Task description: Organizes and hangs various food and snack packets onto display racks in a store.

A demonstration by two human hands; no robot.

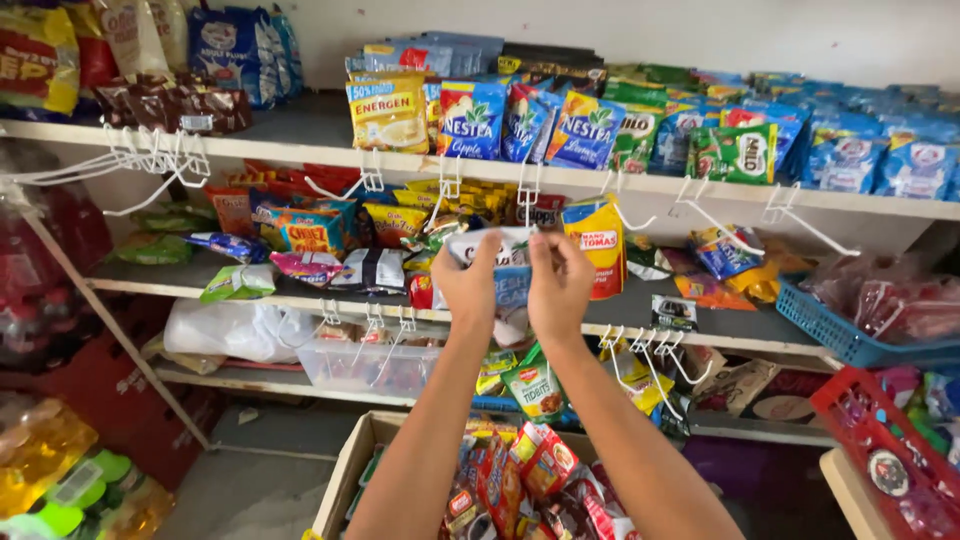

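Observation:
Both my hands are raised in front of the shelves, holding one white and blue sachet strip (512, 275) by its top edge. My left hand (470, 285) pinches the left corner and my right hand (558, 285) pinches the right corner. The strip's top sits just under a white wire hook (527, 195) that juts from the upper shelf edge (640, 182). The strip hangs down between my wrists. An orange powder pouch (597, 245) hangs right next to my right hand.
Rows of sachets and pouches fill the top shelf, with more white hooks (150, 155) along its edge. A cardboard box of snack packs (360, 455) stands below my arms. A blue basket (840, 335) and red basket (860, 435) sit at the right.

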